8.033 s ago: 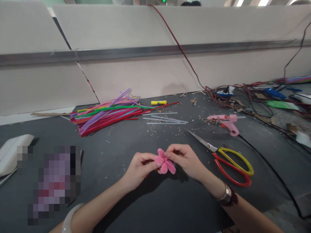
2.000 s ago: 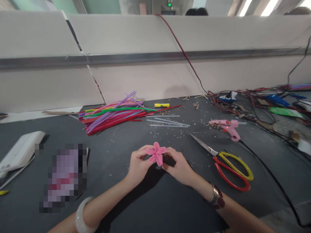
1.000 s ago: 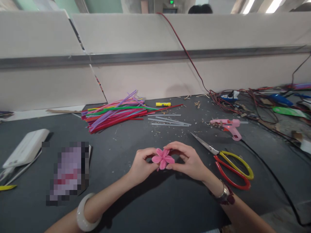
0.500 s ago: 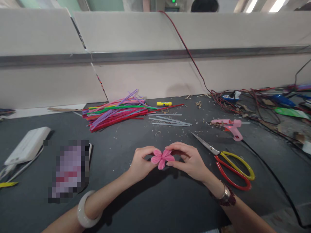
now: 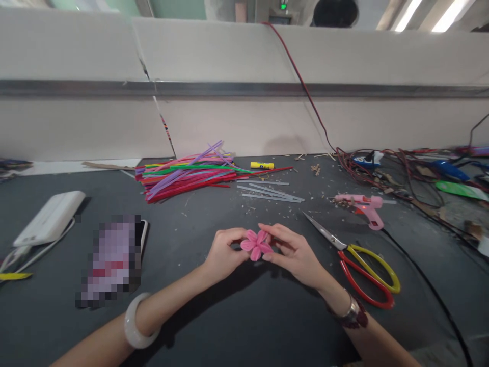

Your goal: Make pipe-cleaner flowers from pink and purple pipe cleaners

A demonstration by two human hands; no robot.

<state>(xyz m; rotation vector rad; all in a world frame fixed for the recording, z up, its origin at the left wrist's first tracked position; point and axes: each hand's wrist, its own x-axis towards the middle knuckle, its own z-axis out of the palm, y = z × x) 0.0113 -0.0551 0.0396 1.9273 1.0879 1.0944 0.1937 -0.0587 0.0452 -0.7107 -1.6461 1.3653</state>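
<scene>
Guessing from the fuzz, we'd say this pink pipe-cleaner flower is next to weightless, soft on the outside with a bendy wire inside, so not slippery and not very breakable, just easy to squash out of shape. We'd take hold near the base where the petals meet and only nudge the tips. Right now it's up between both hands over the dark table, petals fanned like a star. Our left hand pinches its left side between thumb and fingers, though the exact contact behind it is hidden. Our right hand has the thumb at the lower right petal and fingers curled at the upper right one.

Compared with eight seconds ago, the petals sit more evenly spread, and our right thumb is off the middle and out at the edge. Further out, the red-and-yellow-handled scissors, pink glue gun, clear glue sticks and pipe-cleaner bundle haven't budged; only the camera's view has shifted.
</scene>
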